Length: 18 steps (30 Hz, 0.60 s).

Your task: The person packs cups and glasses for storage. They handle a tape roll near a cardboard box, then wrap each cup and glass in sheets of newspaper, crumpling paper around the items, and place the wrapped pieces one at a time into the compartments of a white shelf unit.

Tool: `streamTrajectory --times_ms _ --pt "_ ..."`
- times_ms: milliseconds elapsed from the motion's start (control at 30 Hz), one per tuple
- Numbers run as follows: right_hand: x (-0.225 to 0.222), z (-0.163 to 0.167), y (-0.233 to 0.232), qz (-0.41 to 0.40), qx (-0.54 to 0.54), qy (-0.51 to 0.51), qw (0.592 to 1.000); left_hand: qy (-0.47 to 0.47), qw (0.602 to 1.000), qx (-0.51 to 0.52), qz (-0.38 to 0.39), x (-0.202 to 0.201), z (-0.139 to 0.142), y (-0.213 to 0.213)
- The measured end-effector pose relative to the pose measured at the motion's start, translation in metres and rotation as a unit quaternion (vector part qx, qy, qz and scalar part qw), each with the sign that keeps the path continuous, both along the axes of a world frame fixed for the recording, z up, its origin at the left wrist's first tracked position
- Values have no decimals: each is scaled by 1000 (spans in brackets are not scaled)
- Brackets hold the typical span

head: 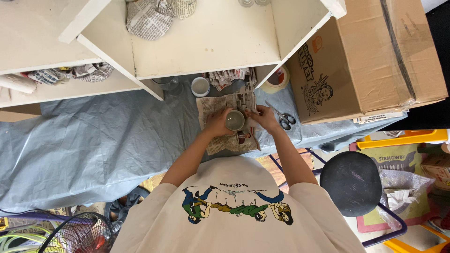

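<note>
Head view, looking straight down. At frame centre, a small round grey-green ceramic cup (235, 120), mouth up, standing on a spread sheet of printed newspaper (224, 140) over a pale blue plastic table cover (103, 140). Left hand (218, 122) curled around the cup's left side, fingers closed on its wall. Right hand (264, 117) just right of the cup, fingers bent and pinching the paper's edge against or beside the rim; exact contact with the cup hard to tell.

Just right of the right hand, grey-handled metal scissors (283, 117) lying on the cover. Further up and right, a roll of tan packing tape (277, 78) beside a large brown cardboard box (370, 56) filling the upper right corner. Above the hands, a cream-painted wooden shelf unit (206, 42), with crumpled newspaper bundles (150, 18) on top at upper centre and more tucked under at upper left. A small white round cup (200, 86) near the shelf's lower edge, above the newspaper sheet. A round black stool seat (351, 182) at lower right; a wire fan guard (77, 234) at lower left.

Likely risks, judged from this layout: cup tipping or sliding on loose paper if the left grip slackens; thin newsprint tearing under a hard pull from the right; scissors close enough for a knuckle to catch; slick plastic cover letting the whole sheet shift.
</note>
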State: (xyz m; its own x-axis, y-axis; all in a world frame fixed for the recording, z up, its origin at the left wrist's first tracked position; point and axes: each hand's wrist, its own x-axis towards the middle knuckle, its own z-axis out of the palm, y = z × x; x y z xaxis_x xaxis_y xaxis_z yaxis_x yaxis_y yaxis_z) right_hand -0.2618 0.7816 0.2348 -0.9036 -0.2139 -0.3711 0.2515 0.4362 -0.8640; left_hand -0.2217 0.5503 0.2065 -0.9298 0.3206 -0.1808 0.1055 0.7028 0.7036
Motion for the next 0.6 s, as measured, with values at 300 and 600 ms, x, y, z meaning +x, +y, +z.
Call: streamTrajectory --times_ms 300,600 --pt "22 -20 -16 22 -210 -42 977 -50 998 -33 20 2 3 -3" --pt "34 -6 -23 381 213 267 859 157 978 99 94 28 7 -26"
